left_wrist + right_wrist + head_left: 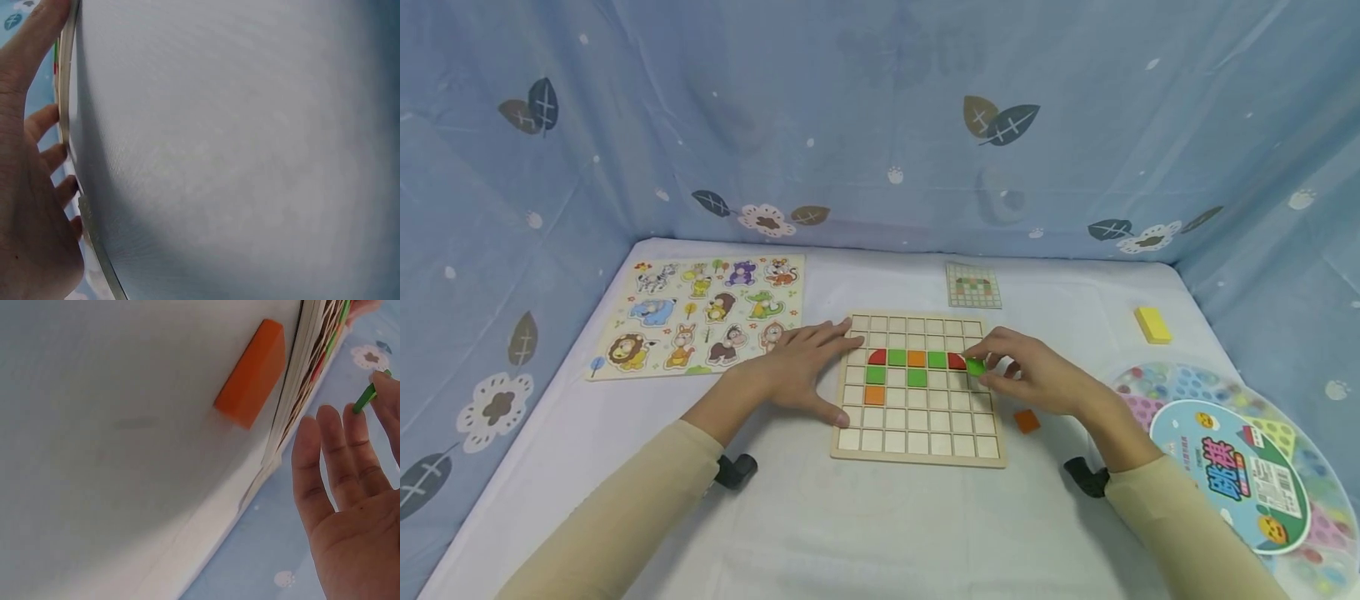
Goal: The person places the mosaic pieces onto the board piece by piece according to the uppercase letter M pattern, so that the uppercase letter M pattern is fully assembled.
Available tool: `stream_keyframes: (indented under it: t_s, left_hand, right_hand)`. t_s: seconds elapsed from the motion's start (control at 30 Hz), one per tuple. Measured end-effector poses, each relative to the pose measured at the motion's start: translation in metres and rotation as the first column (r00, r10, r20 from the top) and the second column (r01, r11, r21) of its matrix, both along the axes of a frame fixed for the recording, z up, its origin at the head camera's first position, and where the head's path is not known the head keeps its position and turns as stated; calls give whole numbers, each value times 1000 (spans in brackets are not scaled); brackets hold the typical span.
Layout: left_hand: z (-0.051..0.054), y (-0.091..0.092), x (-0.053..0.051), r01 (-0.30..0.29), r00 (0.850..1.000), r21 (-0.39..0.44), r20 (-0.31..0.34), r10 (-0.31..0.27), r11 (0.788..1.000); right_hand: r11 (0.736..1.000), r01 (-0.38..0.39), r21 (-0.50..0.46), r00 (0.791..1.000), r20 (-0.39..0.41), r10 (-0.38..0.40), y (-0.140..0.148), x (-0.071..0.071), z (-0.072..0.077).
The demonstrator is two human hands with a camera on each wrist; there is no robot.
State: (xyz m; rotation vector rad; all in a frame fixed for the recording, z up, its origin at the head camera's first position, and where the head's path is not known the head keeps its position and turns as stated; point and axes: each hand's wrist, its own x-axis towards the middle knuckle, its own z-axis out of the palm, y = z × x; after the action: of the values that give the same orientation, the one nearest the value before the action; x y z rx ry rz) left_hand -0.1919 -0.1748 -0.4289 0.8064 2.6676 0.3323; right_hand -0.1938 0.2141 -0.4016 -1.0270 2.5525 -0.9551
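A wooden grid board (917, 461) lies flat on the white table. Red rounded-corner, green and orange tiles fill some cells in its upper half; one green tile (917, 377) is near the middle. My left hand (790, 371) rests at the board's left edge, thumb and fingers spread and touching the frame. At the board's right side, my right hand (1037, 373) pinches a green square tile (364, 399) between thumb and fingertip, held above the right-hand column. A loose orange piece (1027, 421) lies on the table just right of the board.
Behind the board lies a small pattern card (973, 287). An animal puzzle board (662, 333) is at the left. To the right are a yellow block (1152, 325) and a round board game package (1225, 475), partly under the right forearm. Blue patterned curtains (880, 125) surround the table.
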Motion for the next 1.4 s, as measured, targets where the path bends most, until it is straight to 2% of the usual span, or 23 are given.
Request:
stream_keyframes:
  t_s: [0.4,0.73,1.17,1.4]
  left_hand:
    - [1,0,0,-4,1000,-3,2,4,1000]
    - [0,0,1,-10,1000,4,11,10,1000]
    - [-1,0,-1,4,1000,1,-7,-4,1000]
    - [-1,1,0,-8,1000,-13,2,8,1000]
  right_hand:
    - [999,-39,5,999,27,38,-14,-7,-5]
    - [996,-52,77,997,52,48,-23,-11,-8]
    - [992,-47,115,999,20,45,-24,-11,-9]
    - [992,-42,122,998,42,37,-25,-9,-7]
